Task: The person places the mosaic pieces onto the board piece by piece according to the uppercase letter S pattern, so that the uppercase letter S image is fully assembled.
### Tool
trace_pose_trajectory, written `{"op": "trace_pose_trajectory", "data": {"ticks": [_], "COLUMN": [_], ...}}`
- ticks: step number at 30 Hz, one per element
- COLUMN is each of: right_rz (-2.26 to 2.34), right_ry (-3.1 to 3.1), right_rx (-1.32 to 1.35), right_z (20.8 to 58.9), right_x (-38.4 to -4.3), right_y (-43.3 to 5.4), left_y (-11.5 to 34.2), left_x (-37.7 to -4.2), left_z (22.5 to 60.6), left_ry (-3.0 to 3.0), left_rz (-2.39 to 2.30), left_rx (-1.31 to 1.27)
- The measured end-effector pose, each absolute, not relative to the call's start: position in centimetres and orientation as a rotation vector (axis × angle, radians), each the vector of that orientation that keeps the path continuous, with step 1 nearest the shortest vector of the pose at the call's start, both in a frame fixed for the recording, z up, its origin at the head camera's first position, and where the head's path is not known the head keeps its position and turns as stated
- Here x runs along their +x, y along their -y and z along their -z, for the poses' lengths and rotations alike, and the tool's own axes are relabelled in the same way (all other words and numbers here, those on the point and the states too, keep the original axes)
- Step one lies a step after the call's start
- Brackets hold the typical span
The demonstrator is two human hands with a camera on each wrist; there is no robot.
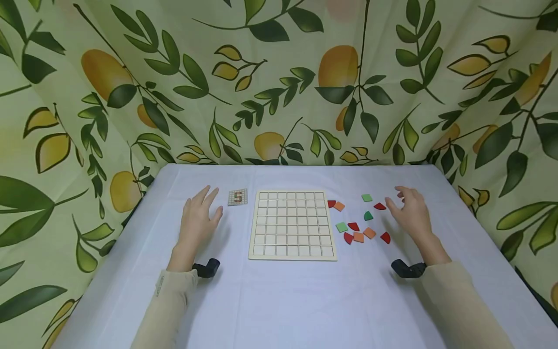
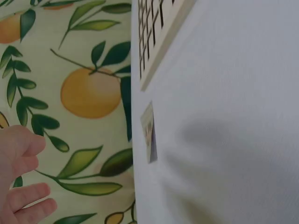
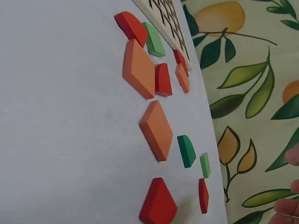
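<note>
A square wooden grid board (image 1: 293,225) with bare cells lies mid-table. My left hand (image 1: 199,215) hovers left of it, fingers relaxed and holding nothing. Beside that hand lies a small pattern card (image 1: 237,197) with a coloured design on a grid. To the right of the board are scattered tiles: red quarter-round pieces (image 1: 385,237), orange squares (image 1: 369,233), light green squares (image 1: 366,198) and a dark green quarter-round piece (image 1: 368,216). Over the right side of these tiles hangs my right hand (image 1: 410,211), its fingers loosely bent around nothing.
A white cloth covers the table (image 1: 287,300). Behind and at both sides hangs a curtain (image 1: 279,87) printed with fruit and leaves. Black wrist cameras (image 1: 207,268) sit on both wrists. One red tile (image 1: 332,204) lies right at the board's edge.
</note>
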State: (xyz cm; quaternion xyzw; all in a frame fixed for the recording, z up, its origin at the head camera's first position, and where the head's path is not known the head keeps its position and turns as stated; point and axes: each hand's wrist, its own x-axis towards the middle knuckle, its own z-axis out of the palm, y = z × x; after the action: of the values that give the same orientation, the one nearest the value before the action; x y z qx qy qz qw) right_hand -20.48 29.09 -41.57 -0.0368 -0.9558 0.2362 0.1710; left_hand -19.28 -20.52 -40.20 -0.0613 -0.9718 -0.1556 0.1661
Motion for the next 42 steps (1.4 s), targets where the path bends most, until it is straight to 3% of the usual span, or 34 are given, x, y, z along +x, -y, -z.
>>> {"op": "trace_pose_trajectory", "data": {"ticks": [22,42], "right_rz": [-0.918,-0.995], "right_ry": [2.736,2.951], "right_rx": [0.085,0.058], "right_z": [43.9,45.8], "right_x": [-17.2,-15.6], "right_y": [-29.7,-31.1], "left_y": [15.6,13.5], "left_x": [-15.1,-14.7], "left_z": [42.7,43.5], "left_ry": [2.955,3.136], "left_rz": [0.476,0.566], "left_rx": [-0.751,-0.908]}}
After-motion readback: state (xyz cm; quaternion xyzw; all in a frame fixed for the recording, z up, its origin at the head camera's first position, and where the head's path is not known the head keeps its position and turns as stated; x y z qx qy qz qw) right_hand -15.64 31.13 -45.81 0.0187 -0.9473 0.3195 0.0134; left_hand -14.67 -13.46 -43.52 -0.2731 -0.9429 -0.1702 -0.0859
